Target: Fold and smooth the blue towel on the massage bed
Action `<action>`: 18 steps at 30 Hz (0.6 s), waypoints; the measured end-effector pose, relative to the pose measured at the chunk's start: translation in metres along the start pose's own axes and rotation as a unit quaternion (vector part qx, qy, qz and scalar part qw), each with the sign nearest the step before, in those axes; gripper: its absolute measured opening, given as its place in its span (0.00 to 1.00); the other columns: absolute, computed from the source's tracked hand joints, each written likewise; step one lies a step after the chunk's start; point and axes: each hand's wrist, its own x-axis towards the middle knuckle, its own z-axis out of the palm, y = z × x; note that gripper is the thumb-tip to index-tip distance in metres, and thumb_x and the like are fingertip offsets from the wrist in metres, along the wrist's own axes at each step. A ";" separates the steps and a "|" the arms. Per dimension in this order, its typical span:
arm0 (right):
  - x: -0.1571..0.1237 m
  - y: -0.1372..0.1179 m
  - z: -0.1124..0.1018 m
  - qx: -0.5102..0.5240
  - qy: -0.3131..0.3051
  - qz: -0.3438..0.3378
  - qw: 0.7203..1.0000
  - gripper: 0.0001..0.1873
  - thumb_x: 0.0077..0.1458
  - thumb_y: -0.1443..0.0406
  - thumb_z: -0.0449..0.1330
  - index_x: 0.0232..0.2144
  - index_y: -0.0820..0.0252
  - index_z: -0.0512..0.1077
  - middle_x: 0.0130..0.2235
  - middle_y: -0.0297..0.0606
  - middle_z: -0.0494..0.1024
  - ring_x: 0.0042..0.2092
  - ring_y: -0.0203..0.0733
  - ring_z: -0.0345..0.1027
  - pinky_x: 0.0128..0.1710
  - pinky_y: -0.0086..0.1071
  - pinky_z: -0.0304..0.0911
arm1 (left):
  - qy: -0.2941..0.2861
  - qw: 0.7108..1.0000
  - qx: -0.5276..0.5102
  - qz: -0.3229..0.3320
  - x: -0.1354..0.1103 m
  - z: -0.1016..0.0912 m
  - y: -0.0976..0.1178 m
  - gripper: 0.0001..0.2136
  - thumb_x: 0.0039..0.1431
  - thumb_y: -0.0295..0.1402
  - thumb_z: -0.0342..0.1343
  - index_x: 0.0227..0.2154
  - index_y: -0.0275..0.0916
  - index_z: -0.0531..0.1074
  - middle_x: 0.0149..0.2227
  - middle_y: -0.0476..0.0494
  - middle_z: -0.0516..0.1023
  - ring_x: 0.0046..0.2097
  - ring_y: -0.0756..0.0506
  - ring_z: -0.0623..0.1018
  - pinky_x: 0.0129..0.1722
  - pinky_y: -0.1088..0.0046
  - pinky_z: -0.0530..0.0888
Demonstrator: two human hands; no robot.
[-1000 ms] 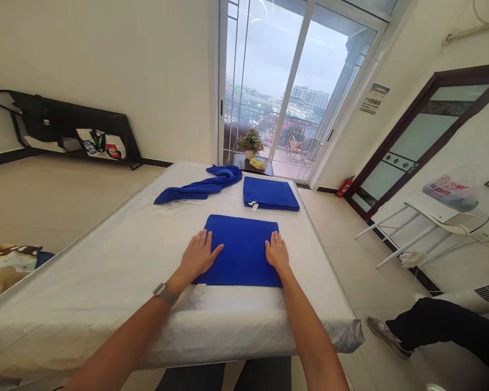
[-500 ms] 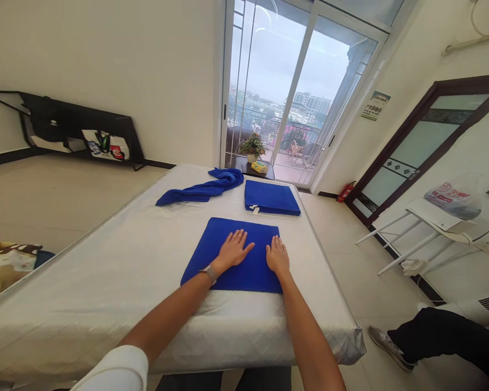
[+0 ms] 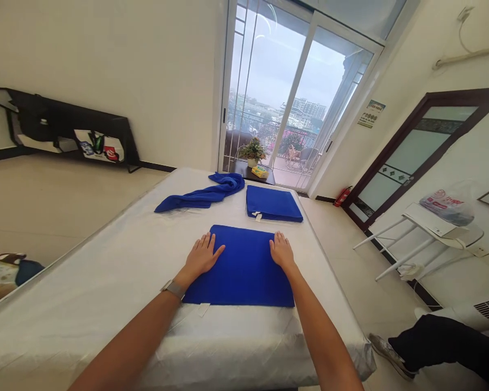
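A folded blue cloth [image 3: 242, 266] lies flat near the front of the bed-like surface, with a small white tag at its near edge. My left hand [image 3: 201, 255] rests over its left edge, fingers stretched out, a watch on the wrist. At the right edge, my right hand [image 3: 282, 251] lies with fingers extended, touching the cloth. Beyond it sits a neat stack of folded blue cloths [image 3: 274, 203] with white tags. A loose, crumpled blue cloth [image 3: 206, 196] is spread to the left of that stack.
A pale plastic-like cover [image 3: 126, 271] wraps the surface. A person's leg [image 3: 444, 345] extends in at the lower right. White stools [image 3: 427, 231] bear a plastic bag [image 3: 450, 203]. A small table with a potted plant [image 3: 252, 152] stands by the glass door.
My left hand has slid left from the middle of the cloth to its left edge. My right hand stays at the right edge. A white tag now shows at the near edge.
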 end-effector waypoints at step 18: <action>0.019 0.012 0.029 0.068 0.017 -0.007 0.998 0.35 0.69 0.56 0.35 0.70 0.74 0.46 0.72 0.46 0.45 0.73 0.44 0.35 0.70 0.39 0.32 | 0.104 0.962 -0.011 0.250 -0.002 -0.017 0.059 0.34 0.69 0.54 0.35 0.66 0.34 0.60 0.68 0.34 0.61 0.70 0.39 0.58 0.68 0.58 0.57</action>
